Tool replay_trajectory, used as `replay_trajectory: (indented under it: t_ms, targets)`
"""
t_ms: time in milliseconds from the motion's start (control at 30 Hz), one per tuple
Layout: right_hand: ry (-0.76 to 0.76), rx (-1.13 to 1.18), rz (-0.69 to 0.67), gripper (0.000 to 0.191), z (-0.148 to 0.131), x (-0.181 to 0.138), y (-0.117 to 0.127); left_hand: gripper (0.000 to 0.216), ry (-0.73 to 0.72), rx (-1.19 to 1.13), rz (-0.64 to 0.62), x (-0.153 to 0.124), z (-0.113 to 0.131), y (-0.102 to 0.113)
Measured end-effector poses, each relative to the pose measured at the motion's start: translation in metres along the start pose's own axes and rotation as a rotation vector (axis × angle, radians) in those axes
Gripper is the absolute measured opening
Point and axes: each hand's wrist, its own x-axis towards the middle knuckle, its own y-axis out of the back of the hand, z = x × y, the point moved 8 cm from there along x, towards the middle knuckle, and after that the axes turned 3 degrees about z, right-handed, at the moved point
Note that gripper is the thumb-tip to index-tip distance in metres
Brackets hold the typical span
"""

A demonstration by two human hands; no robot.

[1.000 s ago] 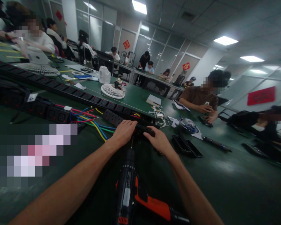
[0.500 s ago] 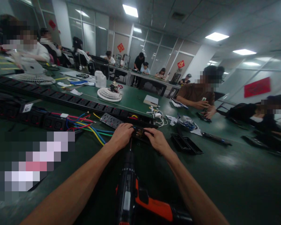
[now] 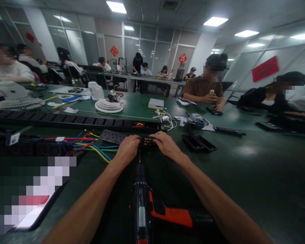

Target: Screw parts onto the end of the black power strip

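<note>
Between my two hands is a small dark part with brass-coloured contacts [image 3: 147, 141], its exact kind too small to tell. My left hand [image 3: 128, 149] grips its left end with bent fingers. My right hand [image 3: 166, 145] pinches its right end, fingertips on the top edge. Just below lies a black and orange cordless drill [image 3: 141, 203], its bit pointing up toward the part; neither hand is on it. A grey socket panel [image 3: 112, 136] rests left of my left hand, and blue, green and yellow wires [image 3: 99, 150] run up close to that wrist.
A long black power strip [image 3: 73, 119] crosses the green table. Black plastic frames [image 3: 199, 143] lie to the right. Farther back are a white fan grille [image 3: 109, 105], a white cable [image 3: 170, 122] and a pale box [image 3: 156, 103]. A co-worker in brown [image 3: 203, 88] sits across.
The view has swung right and levelled out, so the surroundings sit farther left. Both hands keep their hold on the dark part, which now appears slightly higher and tipped differently.
</note>
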Motion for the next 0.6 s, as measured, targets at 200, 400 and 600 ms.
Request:
replay_trajectory:
  t_ms: [200,400,600]
  targets:
    - [-0.014,-0.005,-0.014,0.032,0.0009,0.0004,-0.0005,0.033,0.039,-0.011,0.007,-0.0013,0.0009,0.0045]
    - [-0.022,-0.012,-0.027,0.031,-0.0011,0.0005,-0.0033,0.033,0.073,-0.017,-0.013,-0.0014,0.0011,0.0048]
    - [-0.037,0.0,-0.046,0.029,-0.0004,0.0024,-0.0011,0.028,0.092,-0.154,0.012,-0.0023,-0.0033,0.0035]
